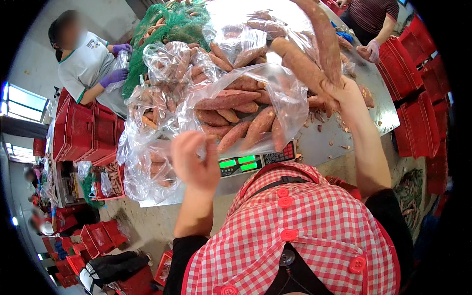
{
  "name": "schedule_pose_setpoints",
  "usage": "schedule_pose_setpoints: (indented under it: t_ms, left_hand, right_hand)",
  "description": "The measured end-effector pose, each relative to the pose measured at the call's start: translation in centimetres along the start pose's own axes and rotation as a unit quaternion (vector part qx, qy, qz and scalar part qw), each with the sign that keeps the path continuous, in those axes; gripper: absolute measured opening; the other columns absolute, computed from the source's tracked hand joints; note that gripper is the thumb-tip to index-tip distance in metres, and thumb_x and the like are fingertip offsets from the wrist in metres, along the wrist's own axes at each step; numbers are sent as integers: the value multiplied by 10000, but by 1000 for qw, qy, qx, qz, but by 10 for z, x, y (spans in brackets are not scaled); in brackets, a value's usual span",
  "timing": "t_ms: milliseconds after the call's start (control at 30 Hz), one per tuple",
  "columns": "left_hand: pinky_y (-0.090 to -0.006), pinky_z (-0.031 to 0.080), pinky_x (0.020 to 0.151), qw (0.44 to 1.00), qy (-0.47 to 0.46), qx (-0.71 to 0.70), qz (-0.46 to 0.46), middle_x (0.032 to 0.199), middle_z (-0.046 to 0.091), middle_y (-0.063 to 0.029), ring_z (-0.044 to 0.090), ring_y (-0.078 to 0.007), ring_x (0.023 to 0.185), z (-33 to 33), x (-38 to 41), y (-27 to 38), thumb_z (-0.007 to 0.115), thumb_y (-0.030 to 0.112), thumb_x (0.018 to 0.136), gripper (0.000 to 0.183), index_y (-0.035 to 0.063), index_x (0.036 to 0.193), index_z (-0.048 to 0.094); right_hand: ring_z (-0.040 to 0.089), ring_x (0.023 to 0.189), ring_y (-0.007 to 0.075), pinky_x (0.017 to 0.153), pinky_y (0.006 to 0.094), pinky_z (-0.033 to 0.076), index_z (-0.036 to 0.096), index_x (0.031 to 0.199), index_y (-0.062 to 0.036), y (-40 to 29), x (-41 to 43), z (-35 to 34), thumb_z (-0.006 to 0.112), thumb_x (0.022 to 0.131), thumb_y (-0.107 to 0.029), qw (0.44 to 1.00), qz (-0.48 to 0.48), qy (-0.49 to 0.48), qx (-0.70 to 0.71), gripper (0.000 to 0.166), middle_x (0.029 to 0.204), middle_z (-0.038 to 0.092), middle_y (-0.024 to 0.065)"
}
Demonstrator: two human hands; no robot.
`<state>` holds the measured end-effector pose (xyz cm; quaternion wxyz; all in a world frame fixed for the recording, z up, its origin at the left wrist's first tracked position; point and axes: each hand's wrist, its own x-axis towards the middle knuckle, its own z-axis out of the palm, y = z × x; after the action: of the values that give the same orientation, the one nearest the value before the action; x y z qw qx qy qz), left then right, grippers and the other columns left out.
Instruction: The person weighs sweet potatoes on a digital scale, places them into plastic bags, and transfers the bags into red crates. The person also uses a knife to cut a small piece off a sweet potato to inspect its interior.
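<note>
An open clear plastic bag [291, 88] full of reddish sweet potatoes [226, 99] lies before me on a digital scale [241, 164] with lit green displays and a keypad. My left hand [195, 158], blurred, is at the bag's near left edge, with plastic showing between thumb and fingers. On the far side, my right hand [343, 94] grips at least two long sweet potatoes [302, 62] that stick up and to the left, beside the bag's right edge. Their lower ends are partly hidden by my fingers.
Filled plastic bags [151, 169] crowd the metal table [332, 143], with green netting [169, 25] behind. Broken bits lie at the right. A co-worker in purple gloves [114, 77] stands left; another person's gloved hand [372, 51] holds a sweet potato. Red crates [416, 121] flank the table.
</note>
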<state>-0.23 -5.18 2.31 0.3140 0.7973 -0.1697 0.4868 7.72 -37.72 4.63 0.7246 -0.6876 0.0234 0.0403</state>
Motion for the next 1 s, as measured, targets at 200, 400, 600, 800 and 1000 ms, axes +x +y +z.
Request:
schedule_pose_setpoints:
  t_ms: [200, 400, 600, 800, 1000]
  left_hand:
    - [-397, 508, 686, 856, -495, 145, -32, 805, 635, -173, 624, -339, 767, 48, -18, -37, 692, 132, 742, 175, 8, 820, 596]
    - [-437, 510, 723, 762, -625, 142, -93, 787, 649, -190, 635, -363, 764, 73, -52, -67, 702, 143, 655, 216, 4, 787, 604]
    - [-442, 510, 725, 780, -560, 223, -170, 841, 653, -212, 635, -377, 798, 45, 4, -35, 672, 182, 698, 227, 3, 819, 604]
    - [-377, 502, 668, 926, -260, 8, -275, 861, 644, -159, 634, -313, 733, 23, 39, 1, 720, 157, 721, 397, 5, 1066, 594]
    - [-391, 501, 755, 966, -195, -143, -91, 991, 611, -193, 612, -351, 865, 48, 47, 46, 771, 98, 700, 525, -24, 1159, 546]
  right_hand:
    - [569, 644, 133, 589, 279, 475, 626, 1019, 6, 70, 62, -46, 657, 865, -159, 991, 82, 83, -60, 227, 837, 631, 51]
    - [547, 613, 104, 475, 258, 376, 569, 1186, -23, 163, 103, -74, 616, 872, -163, 989, 47, 92, -106, 346, 845, 634, 41]
    - [627, 847, 266, 717, 358, 488, 521, 1220, 3, 197, 105, -88, 621, 850, -250, 916, 125, 159, -346, 459, 986, 647, 135]
    - [564, 1077, 264, 904, 364, 444, 485, 1258, -5, 79, 42, -5, 660, 835, -248, 967, -178, 130, -128, 518, 1255, 531, 170]
    - [578, 879, 141, 711, 291, 509, 465, 1242, -6, -9, -30, 82, 570, 913, -134, 969, -176, -169, 46, 369, 1051, 571, 64]
